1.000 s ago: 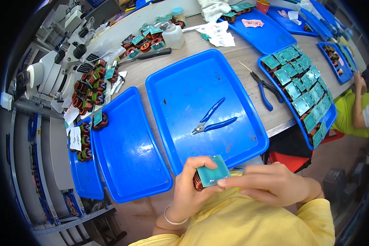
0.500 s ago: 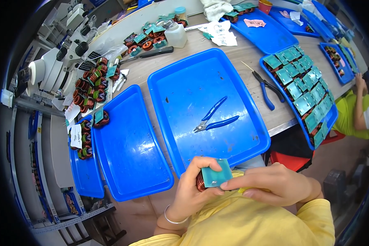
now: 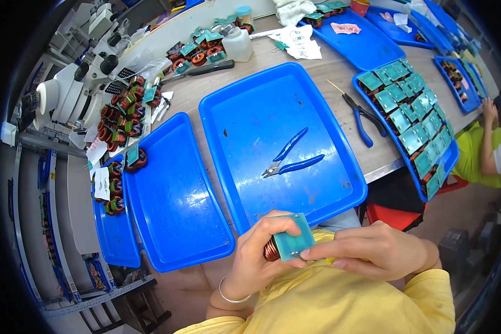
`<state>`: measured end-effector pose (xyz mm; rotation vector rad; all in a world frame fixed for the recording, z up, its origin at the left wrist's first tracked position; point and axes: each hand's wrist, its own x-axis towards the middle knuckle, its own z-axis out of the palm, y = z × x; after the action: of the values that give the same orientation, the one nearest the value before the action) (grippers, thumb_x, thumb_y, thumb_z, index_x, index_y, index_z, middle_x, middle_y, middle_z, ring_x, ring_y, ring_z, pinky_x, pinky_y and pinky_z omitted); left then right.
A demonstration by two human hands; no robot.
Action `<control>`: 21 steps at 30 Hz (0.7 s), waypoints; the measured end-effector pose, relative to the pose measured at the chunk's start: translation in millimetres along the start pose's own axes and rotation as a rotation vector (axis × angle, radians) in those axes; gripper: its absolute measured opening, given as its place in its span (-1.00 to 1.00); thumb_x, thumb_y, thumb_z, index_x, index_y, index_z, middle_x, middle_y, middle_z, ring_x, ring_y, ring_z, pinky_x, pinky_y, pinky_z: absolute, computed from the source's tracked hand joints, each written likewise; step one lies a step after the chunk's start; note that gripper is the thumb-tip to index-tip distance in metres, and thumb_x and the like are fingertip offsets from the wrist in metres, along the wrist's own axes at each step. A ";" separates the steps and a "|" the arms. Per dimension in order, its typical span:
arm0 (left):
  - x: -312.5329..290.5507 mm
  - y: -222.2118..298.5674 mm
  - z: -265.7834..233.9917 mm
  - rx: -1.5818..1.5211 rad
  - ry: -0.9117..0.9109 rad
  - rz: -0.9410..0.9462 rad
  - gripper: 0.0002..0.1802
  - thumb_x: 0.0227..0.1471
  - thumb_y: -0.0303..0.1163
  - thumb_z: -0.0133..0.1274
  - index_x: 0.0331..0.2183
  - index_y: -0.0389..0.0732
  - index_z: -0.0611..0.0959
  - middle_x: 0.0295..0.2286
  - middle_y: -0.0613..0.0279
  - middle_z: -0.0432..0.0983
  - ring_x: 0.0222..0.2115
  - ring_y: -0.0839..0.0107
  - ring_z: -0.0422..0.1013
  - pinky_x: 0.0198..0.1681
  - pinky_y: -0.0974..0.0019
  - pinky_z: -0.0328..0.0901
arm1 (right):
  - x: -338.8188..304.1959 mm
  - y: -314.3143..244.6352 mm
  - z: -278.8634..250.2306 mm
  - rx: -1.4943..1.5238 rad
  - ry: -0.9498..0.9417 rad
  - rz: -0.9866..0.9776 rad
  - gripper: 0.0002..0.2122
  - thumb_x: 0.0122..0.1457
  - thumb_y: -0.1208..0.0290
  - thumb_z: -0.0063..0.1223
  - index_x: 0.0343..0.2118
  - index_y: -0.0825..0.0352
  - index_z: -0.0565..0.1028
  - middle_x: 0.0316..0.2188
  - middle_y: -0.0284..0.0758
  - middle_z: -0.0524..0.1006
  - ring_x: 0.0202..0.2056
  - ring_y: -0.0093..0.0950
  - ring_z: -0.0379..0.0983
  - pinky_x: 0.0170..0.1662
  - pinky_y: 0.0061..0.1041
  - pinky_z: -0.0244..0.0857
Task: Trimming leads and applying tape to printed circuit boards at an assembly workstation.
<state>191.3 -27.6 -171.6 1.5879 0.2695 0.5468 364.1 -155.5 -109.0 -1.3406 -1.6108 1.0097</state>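
Observation:
My left hand (image 3: 254,253) is closed around a coil of copper wire (image 3: 271,250) with a square green circuit board (image 3: 293,239) on it, held just past the near edge of the large tray. The thumb lies over the board's upper edge. My right hand (image 3: 376,250) has its index fingertip at the board's lower right corner, beside a small shiny solder spot. Its other fingers are curled in; whatever they hold is hidden, though a bit of yellow shows there. Blue-handled flush cutters (image 3: 290,156) lie with handles spread in the large blue tray (image 3: 245,119).
A narrower blue tray (image 3: 172,183) stands left, beside piled copper coils (image 3: 119,119). Blue-handled pliers (image 3: 363,122) lie right of the large tray, near a tray of board-topped coils (image 3: 414,136). A white bottle (image 3: 237,45) stands behind. Another person's arm (image 3: 489,139) shows far right.
My left hand has tilted the coil and board slightly, so more of the copper winding shows. The right index fingertip stays at the board's corner. The view has shifted a little.

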 end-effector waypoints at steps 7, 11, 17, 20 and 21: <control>2.2 1.2 -0.6 0.053 -0.004 0.029 -0.45 -0.37 -0.33 0.32 -0.28 -0.22 0.43 -0.37 0.19 0.43 -0.29 0.22 0.40 -0.27 0.30 0.31 | -0.8 -0.7 -0.9 -0.008 -0.013 0.012 -0.61 0.00 0.62 -0.01 -0.04 0.32 0.37 -0.42 -0.27 0.48 -0.54 -0.42 0.41 -0.52 -0.51 0.33; 2.9 0.9 -2.0 0.089 -0.013 0.040 -0.45 -0.38 -0.32 0.32 -0.28 -0.21 0.43 -0.37 0.18 0.43 -0.29 0.20 0.40 -0.27 0.29 0.31 | -0.9 1.7 -0.1 -0.010 0.001 -0.003 -0.61 -0.01 0.62 -0.01 -0.04 0.31 0.37 -0.43 -0.28 0.47 -0.54 -0.42 0.40 -0.52 -0.51 0.33; 5.3 4.5 -4.0 0.176 -0.016 0.086 -0.46 -0.41 -0.31 0.33 -0.30 -0.21 0.45 -0.36 0.15 0.44 -0.33 0.22 0.41 -0.31 0.31 0.33 | -1.6 0.7 -1.2 -0.012 -0.023 0.015 -0.61 -0.02 0.63 0.00 -0.05 0.31 0.38 -0.35 -0.29 0.49 -0.50 -0.40 0.43 -0.48 -0.49 0.36; 12.2 11.2 -6.0 0.349 -0.016 0.147 -0.48 -0.42 -0.34 0.33 -0.32 -0.21 0.47 -0.35 0.11 0.44 -0.40 0.25 0.43 -0.40 0.36 0.35 | -0.9 0.9 -0.7 -0.014 -0.001 0.021 -0.61 -0.02 0.63 -0.01 -0.05 0.30 0.38 -0.29 -0.29 0.50 -0.46 -0.37 0.45 -0.46 -0.47 0.37; 14.1 12.6 -6.0 0.425 -0.018 0.176 -0.49 -0.43 -0.37 0.33 -0.33 -0.21 0.47 -0.35 0.09 0.44 -0.43 0.26 0.43 -0.44 0.37 0.35 | -0.5 0.8 -0.6 -0.012 0.016 0.020 -0.61 -0.02 0.64 -0.01 -0.06 0.30 0.38 -0.27 -0.29 0.50 -0.45 -0.35 0.46 -0.45 -0.47 0.38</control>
<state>198.5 -16.9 -156.6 2.0410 0.2445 0.6395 365.1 -155.8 -109.6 -1.3727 -1.5972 1.0005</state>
